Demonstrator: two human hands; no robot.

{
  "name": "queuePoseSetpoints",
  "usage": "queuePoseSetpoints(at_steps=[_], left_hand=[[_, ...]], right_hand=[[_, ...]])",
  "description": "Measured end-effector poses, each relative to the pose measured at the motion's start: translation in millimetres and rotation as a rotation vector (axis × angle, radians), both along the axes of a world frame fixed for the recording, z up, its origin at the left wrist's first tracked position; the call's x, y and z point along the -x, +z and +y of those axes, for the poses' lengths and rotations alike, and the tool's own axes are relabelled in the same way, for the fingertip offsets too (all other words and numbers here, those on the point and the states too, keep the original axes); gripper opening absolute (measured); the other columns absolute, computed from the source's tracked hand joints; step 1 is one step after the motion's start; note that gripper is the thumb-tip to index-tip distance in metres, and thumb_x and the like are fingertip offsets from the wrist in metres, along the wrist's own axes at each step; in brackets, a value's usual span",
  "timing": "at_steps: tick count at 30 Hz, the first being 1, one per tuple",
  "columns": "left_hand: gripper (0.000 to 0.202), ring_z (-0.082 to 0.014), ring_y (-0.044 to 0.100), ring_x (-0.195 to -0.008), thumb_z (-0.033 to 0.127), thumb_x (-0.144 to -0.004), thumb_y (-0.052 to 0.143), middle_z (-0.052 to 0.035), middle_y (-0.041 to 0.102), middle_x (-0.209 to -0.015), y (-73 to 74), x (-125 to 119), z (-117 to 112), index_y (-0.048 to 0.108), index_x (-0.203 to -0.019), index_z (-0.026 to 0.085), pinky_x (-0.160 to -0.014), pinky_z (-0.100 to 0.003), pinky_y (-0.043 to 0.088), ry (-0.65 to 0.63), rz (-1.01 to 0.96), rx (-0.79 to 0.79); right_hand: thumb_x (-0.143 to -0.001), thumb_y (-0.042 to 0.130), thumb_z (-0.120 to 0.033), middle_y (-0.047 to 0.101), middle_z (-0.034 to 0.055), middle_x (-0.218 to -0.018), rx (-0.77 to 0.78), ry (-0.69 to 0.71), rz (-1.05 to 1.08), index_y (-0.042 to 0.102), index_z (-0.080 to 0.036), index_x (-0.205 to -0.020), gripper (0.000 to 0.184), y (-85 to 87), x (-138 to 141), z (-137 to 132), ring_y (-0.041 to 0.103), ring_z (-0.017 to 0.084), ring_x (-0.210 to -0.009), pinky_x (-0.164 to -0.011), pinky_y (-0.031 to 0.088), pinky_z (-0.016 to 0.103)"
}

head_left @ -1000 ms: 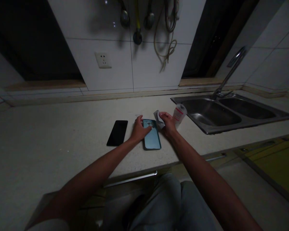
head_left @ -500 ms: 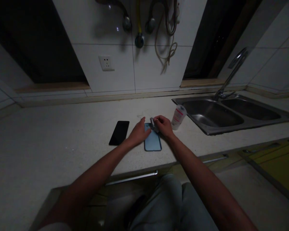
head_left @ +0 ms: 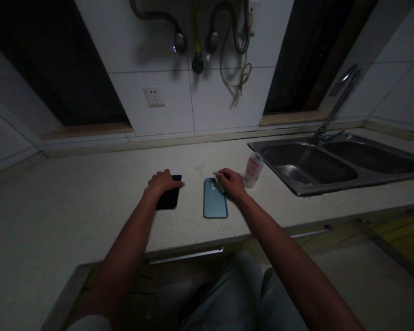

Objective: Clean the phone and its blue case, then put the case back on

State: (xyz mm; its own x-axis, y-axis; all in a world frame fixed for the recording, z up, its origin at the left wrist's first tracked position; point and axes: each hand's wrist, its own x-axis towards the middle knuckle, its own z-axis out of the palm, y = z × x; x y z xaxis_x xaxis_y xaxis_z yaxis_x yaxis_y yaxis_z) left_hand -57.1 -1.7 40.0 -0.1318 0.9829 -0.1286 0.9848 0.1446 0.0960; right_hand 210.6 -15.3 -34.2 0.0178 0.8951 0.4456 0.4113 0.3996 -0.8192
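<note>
My left hand lies over the upper part of a black smartphone, which rests flat on the counter. Its thumb stretches past the phone's right edge, apart from the other fingers. To the right is a light-blue phone case, inner side up, with a camera cutout at its top. At the case's upper right corner, my right hand pinches a small grey piece of cloth or wipe, partly hidden by the fingers.
A translucent plastic cup with pink print stands just right of my right hand. Beyond it sits a double steel sink with a tall faucet. The white counter's front edge runs above drawer handles. Pipes and a wall socket are behind.
My left hand has left the phone case and moved left onto the smartphone. My right hand stays near the case's top corner with the grey piece. The view has shifted slightly.
</note>
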Motion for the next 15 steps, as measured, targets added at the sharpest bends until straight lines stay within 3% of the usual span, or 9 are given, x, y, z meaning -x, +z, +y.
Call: queuePoseSetpoints(at_steps=[5,9,12,15], left_hand=[[0.08,-0.0403,0.061,-0.115,0.068,-0.064,0.071,-0.0264,0.062,-0.128,-4.4,7.3,3.5,0.059,-0.121,0.013,-0.085,-0.042,0.048,-0.003,-0.124,0.082],[0.071,-0.0394,0.064,-0.106,0.051,-0.059,0.081,-0.026,0.066,-0.118,-9.6,7.3,-0.8,0.06,-0.115,0.013,-0.077,-0.04,0.049,0.051,-0.265,-0.028],[0.053,-0.027,0.068,-0.08,0.034,-0.058,0.086,-0.0152,0.071,-0.091,-12.1,3.2,-4.8,0.062,-0.101,0.015,-0.061,-0.03,0.049,0.104,-0.744,-0.064],[0.025,-0.0115,0.056,-0.051,0.034,-0.078,0.075,-0.0034,0.06,-0.064,-8.3,-7.9,-7.2,0.061,-0.085,0.014,-0.044,-0.019,0.043,0.171,-1.529,0.183]], right_hand=[[-0.084,0.057,-0.048,0.065,0.0013,-0.07,0.043,0.008,0.047,0.07,-0.018,-0.087,0.033,-1.7,-1.0,6.6,0.055,0.015,-0.063,-0.055,0.039,0.025],[-0.08,0.059,-0.05,0.063,0.0009,-0.067,0.081,-0.016,0.126,0.07,-0.018,-0.085,0.034,0.4,-1.1,7.4,0.054,0.015,-0.061,-0.054,0.039,0.025],[-0.079,0.059,-0.05,0.062,0.0004,-0.065,0.101,-0.026,0.16,0.07,-0.018,-0.084,0.035,2.5,-0.7,5.7,0.054,0.015,-0.059,-0.053,0.039,0.025],[-0.079,0.06,-0.05,0.062,0.0002,-0.065,0.097,-0.025,0.172,0.069,-0.017,-0.084,0.035,4.8,0.6,3.2,0.054,0.015,-0.059,-0.055,0.039,0.025]])
